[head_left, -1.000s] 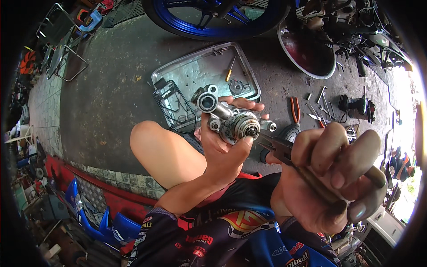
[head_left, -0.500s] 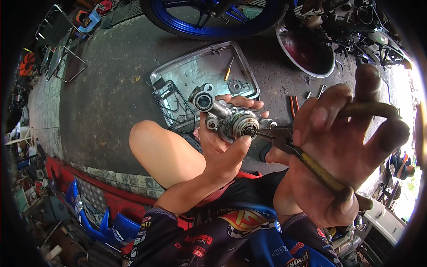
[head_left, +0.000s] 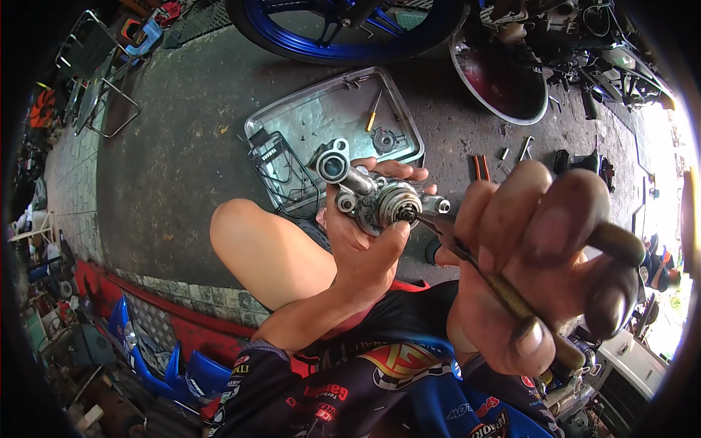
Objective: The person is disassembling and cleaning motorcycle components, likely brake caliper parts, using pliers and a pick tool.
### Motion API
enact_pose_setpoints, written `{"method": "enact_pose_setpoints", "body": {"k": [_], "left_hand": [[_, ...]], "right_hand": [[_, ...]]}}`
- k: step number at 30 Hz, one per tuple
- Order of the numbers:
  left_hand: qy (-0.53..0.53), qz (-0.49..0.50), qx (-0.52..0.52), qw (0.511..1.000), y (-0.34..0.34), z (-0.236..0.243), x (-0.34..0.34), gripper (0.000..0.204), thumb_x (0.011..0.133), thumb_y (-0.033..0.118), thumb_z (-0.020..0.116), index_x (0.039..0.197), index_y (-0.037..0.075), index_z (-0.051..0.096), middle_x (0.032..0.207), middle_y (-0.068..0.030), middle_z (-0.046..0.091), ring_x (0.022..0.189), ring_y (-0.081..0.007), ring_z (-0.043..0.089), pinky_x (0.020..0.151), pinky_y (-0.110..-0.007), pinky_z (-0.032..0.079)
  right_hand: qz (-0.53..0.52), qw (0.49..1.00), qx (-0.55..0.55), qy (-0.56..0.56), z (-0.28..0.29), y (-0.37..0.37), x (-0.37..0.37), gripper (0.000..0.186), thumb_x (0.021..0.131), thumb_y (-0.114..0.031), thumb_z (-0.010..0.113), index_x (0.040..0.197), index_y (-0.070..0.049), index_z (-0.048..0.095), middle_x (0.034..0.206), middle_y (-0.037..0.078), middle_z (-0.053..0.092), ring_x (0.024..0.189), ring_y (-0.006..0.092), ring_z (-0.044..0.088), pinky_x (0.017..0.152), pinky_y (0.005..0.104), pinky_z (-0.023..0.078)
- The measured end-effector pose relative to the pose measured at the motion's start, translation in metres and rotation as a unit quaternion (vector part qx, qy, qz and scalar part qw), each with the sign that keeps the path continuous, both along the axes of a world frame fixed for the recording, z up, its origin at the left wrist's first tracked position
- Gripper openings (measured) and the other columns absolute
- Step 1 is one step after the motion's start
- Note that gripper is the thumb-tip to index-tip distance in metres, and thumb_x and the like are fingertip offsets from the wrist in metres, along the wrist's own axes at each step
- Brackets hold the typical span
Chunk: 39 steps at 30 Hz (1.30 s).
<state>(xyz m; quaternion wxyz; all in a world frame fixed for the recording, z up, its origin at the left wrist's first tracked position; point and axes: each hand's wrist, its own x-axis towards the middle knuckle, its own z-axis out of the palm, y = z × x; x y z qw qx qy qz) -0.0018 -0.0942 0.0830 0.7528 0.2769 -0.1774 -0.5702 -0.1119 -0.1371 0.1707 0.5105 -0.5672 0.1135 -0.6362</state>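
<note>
My left hand (head_left: 361, 259) is wrapped round a cast-metal engine part (head_left: 359, 180) with a round pipe opening at its upper left and a ringed shaft end facing up. The thumb presses beside that shaft end. In my right hand (head_left: 544, 237), which is blackened with grease, are thin-nosed pliers (head_left: 506, 296) with worn yellow-brown handles. Their tips reach into the dark centre of the shaft end; whether they grip anything there is too small to tell. My right fingers curl round both handles.
Beyond my hands lies a shallow tray (head_left: 307, 104) with a yellow-handled screwdriver (head_left: 373, 117), a small round cover (head_left: 385, 139) and a black rectangular frame (head_left: 276, 171). Further off are a blue-rimmed wheel (head_left: 292, 33) and a basin (head_left: 504, 80). Red-handled pliers (head_left: 480, 168) lie on the floor at right.
My right fingers have closed in round the pliers' handles, and that hand has shifted slightly left and down. The handles stand closer together. My left hand and the metal part have barely moved.
</note>
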Motion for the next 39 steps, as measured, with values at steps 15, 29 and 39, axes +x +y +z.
{"method": "enact_pose_setpoints", "body": {"k": [15,29,39], "left_hand": [[-0.032,-0.016,-0.038,0.999,-0.006,-0.008,-0.001,0.072,0.084,-0.016,0.054,0.148,0.005,0.031,0.136,-0.0206,0.054,0.134,-0.0349,0.057,0.114,-0.055,0.051],[-0.002,-0.031,-0.062,0.998,-0.007,-0.003,0.001,0.076,0.082,-0.016,0.053,0.151,0.005,0.029,0.138,-0.0231,0.052,0.134,-0.0369,0.057,0.114,-0.059,0.050],[-0.001,-0.018,-0.035,0.999,-0.003,0.000,0.001,0.074,0.083,-0.015,0.053,0.151,0.004,0.029,0.139,-0.0234,0.052,0.134,-0.0369,0.057,0.113,-0.058,0.050]], "right_hand": [[0.090,0.995,-0.025,0.018,0.005,-0.012,-0.011,0.032,0.089,-0.018,0.084,0.103,-0.039,0.066,0.113,0.002,0.047,0.084,0.0189,0.045,0.062,0.0346,0.038],[0.042,0.999,-0.010,-0.006,0.006,-0.014,-0.021,0.048,0.088,-0.019,0.084,0.125,-0.035,0.057,0.143,0.005,0.040,0.089,0.0206,0.052,0.060,0.0314,0.044],[0.007,1.000,-0.016,-0.012,0.012,-0.023,-0.008,0.075,0.085,-0.026,0.084,0.148,-0.034,0.045,0.168,0.010,0.029,0.099,0.0236,0.056,0.066,0.0333,0.051]]}}
